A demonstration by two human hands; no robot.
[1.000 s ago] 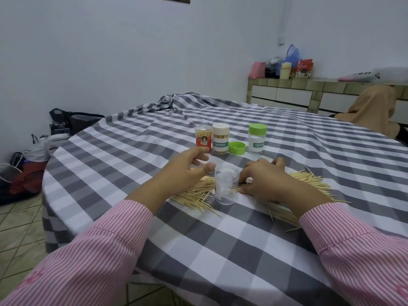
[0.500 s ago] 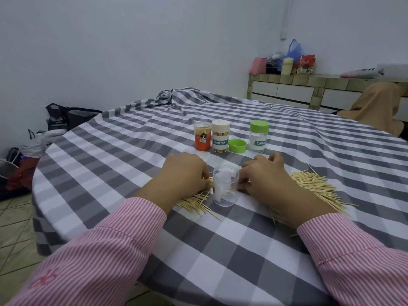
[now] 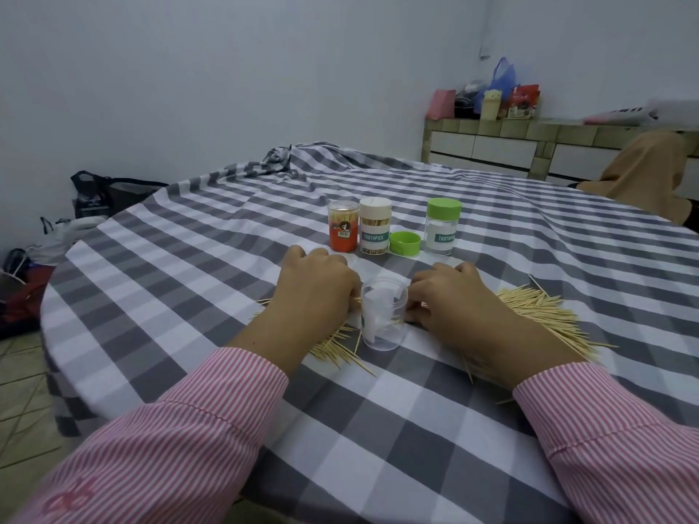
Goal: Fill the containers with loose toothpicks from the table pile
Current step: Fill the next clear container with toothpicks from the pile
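A clear open container [image 3: 384,315] stands on the checked tablecloth [image 3: 196,266] between my hands. Loose toothpicks [image 3: 541,315] lie in a pile that spreads to its right and left and under both hands. My left hand [image 3: 314,293] is palm down just left of the container, its fingers curled onto a few toothpicks at the container's side. On the right of the container, my right hand [image 3: 454,300] lies on the pile with its fingertips curled into the toothpicks, close against the container's wall. A few toothpicks show inside the container.
Behind the hands stand a red-labelled container [image 3: 343,231], a white-lidded full toothpick container [image 3: 374,231], a loose green lid [image 3: 405,243] and a green-lidded container [image 3: 442,226]. Bags [image 3: 94,194] lie on the floor at left. A tiled counter [image 3: 491,141] is at the back right.
My left hand has come down from above the table onto the toothpicks beside the container. My right hand has stayed on the pile and closed in on the container.
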